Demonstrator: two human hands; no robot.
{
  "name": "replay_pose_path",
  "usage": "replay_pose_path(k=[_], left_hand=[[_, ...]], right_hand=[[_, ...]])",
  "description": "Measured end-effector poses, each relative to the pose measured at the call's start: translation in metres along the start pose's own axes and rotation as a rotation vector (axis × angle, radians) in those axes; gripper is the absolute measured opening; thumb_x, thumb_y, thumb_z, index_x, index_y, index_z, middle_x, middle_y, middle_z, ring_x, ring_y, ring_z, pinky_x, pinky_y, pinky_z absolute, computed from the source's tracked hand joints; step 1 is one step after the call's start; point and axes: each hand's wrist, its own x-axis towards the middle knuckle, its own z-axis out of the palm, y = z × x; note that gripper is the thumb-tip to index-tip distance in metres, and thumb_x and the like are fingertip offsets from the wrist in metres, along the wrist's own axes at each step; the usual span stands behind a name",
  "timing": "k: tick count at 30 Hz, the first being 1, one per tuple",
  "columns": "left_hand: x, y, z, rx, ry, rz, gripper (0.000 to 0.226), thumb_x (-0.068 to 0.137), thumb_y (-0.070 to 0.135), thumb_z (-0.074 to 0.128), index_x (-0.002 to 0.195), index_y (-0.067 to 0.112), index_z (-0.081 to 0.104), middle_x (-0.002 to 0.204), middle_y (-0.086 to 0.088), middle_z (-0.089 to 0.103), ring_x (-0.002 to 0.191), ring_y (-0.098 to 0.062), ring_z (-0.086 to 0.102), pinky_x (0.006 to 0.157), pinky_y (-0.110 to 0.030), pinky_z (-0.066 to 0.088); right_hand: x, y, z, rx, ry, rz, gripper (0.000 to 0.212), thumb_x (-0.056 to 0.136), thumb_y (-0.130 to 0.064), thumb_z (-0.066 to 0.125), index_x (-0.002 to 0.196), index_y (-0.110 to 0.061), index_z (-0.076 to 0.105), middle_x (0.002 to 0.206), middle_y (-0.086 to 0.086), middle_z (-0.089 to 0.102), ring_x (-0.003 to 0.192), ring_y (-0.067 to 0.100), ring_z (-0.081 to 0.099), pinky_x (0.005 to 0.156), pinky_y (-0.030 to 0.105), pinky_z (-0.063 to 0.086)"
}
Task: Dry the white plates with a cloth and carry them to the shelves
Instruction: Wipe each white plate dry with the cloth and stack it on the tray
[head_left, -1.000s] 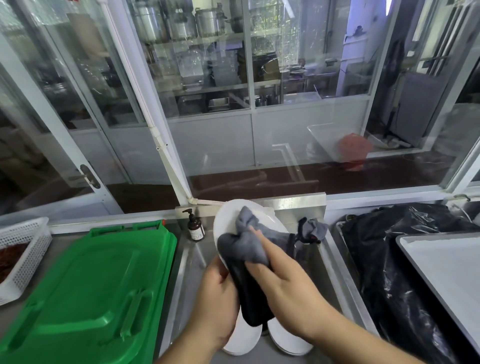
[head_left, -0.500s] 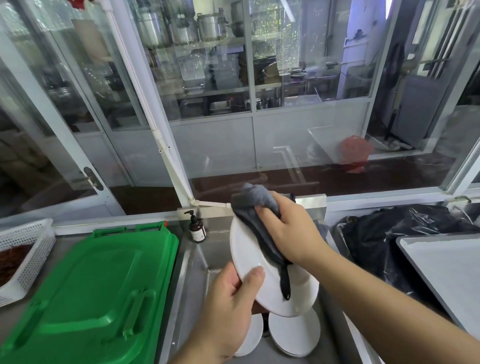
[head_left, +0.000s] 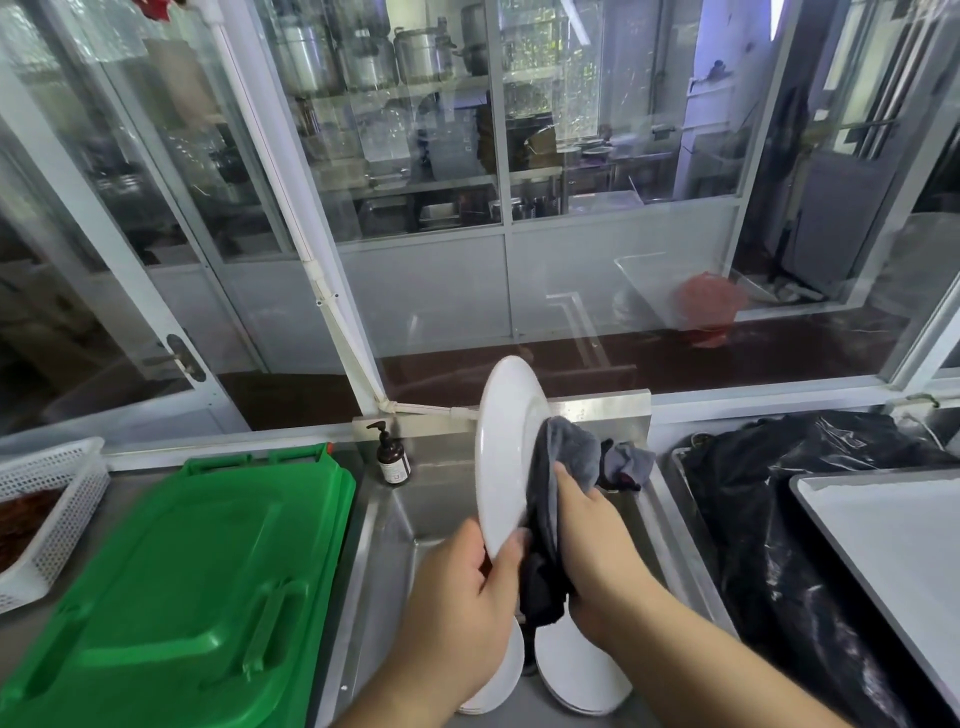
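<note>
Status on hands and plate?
Left hand grips plate on edge. Right hand presses cloth against it. More plates in sink below.

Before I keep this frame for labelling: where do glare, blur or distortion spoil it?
Head view: wide-angle bending bows the window frames; reflections wash over the glass panes; the green lid is slightly soft; the white plate and grey cloth stay readable.
</note>
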Motion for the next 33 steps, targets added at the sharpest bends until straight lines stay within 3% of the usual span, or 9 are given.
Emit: replay_pose_path(k=[4,8,13,16,21,24,26,28,33], left_hand=[[0.004,-0.003,-0.001,0.083,-0.087,0.003,0.023,0.092,0.041,0.056,0.087,0.019,0.062,0.075,-0.003,0.067,0.071,-0.025,0.066,0.070,-0.058,0.054],[0.010,-0.002,-0.003,0.285,-0.103,0.168,0.009,0.086,0.030,0.050,0.083,0.024,0.055,0.078,-0.004,0.066,0.074,-0.023,0.060,0.065,-0.048,0.050],[0.014,0.009,-0.007,0.338,-0.148,0.307,0.050,0.080,0.026,0.038,0.125,0.045,0.049,0.086,0.006,0.063,0.069,-0.007,0.054,0.057,-0.015,0.035],[0.010,0.008,-0.005,0.473,-0.139,0.395,0.061,0.082,0.015,0.052,0.132,0.050,0.045,0.089,0.008,0.066,0.065,-0.012,0.061,0.052,-0.020,0.037],[0.011,0.008,-0.001,0.824,-0.105,0.480,0.092,0.074,0.016,0.077,0.159,0.030,0.044,0.136,-0.005,0.071,0.093,-0.025,0.077,0.062,-0.035,0.063],[0.014,0.003,0.003,0.940,-0.130,0.402,0.075,0.092,0.035,0.063,0.162,0.039,0.035,0.158,-0.001,0.053,0.135,-0.023,0.061,0.099,-0.039,0.059],[0.013,-0.004,0.000,0.865,-0.165,0.338,0.065,0.101,0.057,0.034,0.164,0.047,0.019,0.171,0.013,0.029,0.156,-0.013,0.032,0.126,-0.033,0.027],[0.015,-0.009,-0.007,0.710,-0.068,0.309,0.063,0.103,0.067,0.028,0.161,0.044,0.029,0.168,0.022,0.030,0.155,-0.005,0.024,0.125,-0.029,0.014],[0.033,-0.018,-0.022,-0.059,0.221,-0.219,0.034,0.104,0.044,0.056,0.135,0.057,0.057,0.139,0.029,0.059,0.113,0.015,0.058,0.099,-0.023,0.046]], right_hand=[[-0.013,-0.004,0.002,0.178,-0.071,0.015,0.042,0.102,-0.044,0.063,0.133,-0.015,0.066,0.109,0.009,0.081,0.095,0.026,0.080,0.075,0.037,0.061],[-0.023,-0.018,0.000,0.299,-0.119,-0.006,0.041,0.102,-0.041,0.064,0.129,-0.011,0.070,0.106,0.011,0.080,0.092,0.025,0.080,0.069,0.034,0.062],[-0.037,-0.033,-0.004,0.329,-0.168,-0.127,0.050,0.078,-0.060,0.082,0.110,-0.022,0.081,0.108,0.009,0.081,0.098,0.027,0.080,0.083,0.043,0.062],[-0.038,-0.040,-0.007,0.169,-0.172,-0.256,0.059,0.066,-0.052,0.090,0.114,-0.020,0.076,0.101,0.013,0.081,0.091,0.032,0.079,0.079,0.051,0.065],[-0.021,-0.039,-0.018,0.193,-0.078,-0.231,0.019,0.088,-0.012,0.068,0.074,-0.011,0.056,0.053,0.011,0.047,0.049,0.025,0.050,0.054,0.040,0.052],[-0.010,-0.033,-0.024,0.242,-0.019,-0.167,0.020,0.090,-0.006,0.062,0.071,-0.005,0.054,0.069,0.016,0.044,0.068,0.034,0.039,0.071,0.049,0.044],[-0.004,-0.030,-0.032,0.248,-0.024,-0.114,0.016,0.092,-0.005,0.061,0.081,0.006,0.057,0.085,0.025,0.051,0.076,0.043,0.045,0.077,0.061,0.050],[0.003,-0.028,-0.039,0.272,-0.011,-0.073,0.007,0.094,-0.004,0.062,0.094,0.002,0.067,0.095,0.031,0.066,0.088,0.051,0.064,0.095,0.075,0.050],[0.019,-0.018,-0.062,0.276,-0.090,-0.045,0.034,0.092,-0.002,0.066,0.075,-0.025,0.084,0.087,0.014,0.080,0.077,0.035,0.078,0.082,0.066,0.061]])
